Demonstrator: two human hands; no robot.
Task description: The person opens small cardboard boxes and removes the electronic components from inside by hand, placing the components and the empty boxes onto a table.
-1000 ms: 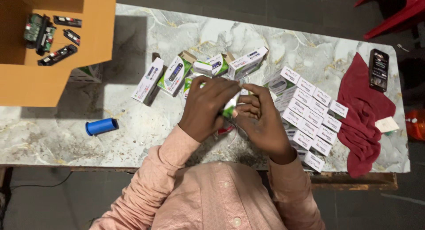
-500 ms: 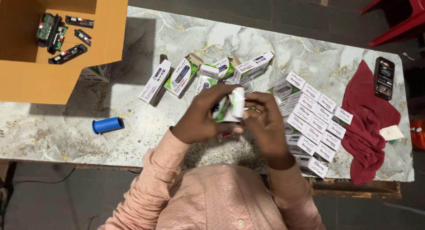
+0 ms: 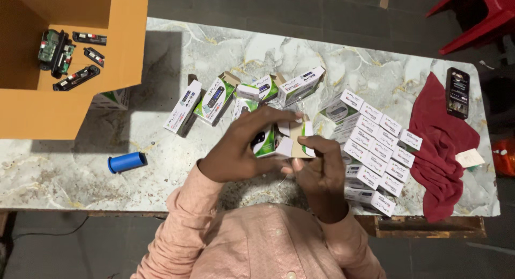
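Both my hands hold one small green-and-white carton (image 3: pixel 279 141) above the marble table (image 3: pixel 64 177). My left hand (image 3: pixel 241 150) wraps the carton's body from the left. My right hand (image 3: pixel 319 169) pinches its open end flap at the right. Behind my hands lie several loose green-and-white cartons (image 3: pixel 214 99). To the right stands a neat block of several small white boxes (image 3: pixel 375 147).
An open orange cardboard box (image 3: pixel 123 48) with small electronic parts (image 3: pixel 53 51) sits at the far left. A blue cylinder (image 3: pixel 127 162) lies near the front edge. A dark red cloth (image 3: pixel 442 145), a phone (image 3: pixel 457 92) and a paper tag (image 3: pixel 470 158) lie at the right.
The carton has turned in my hands and its end flap now stands open. The view has shifted a little to the right.
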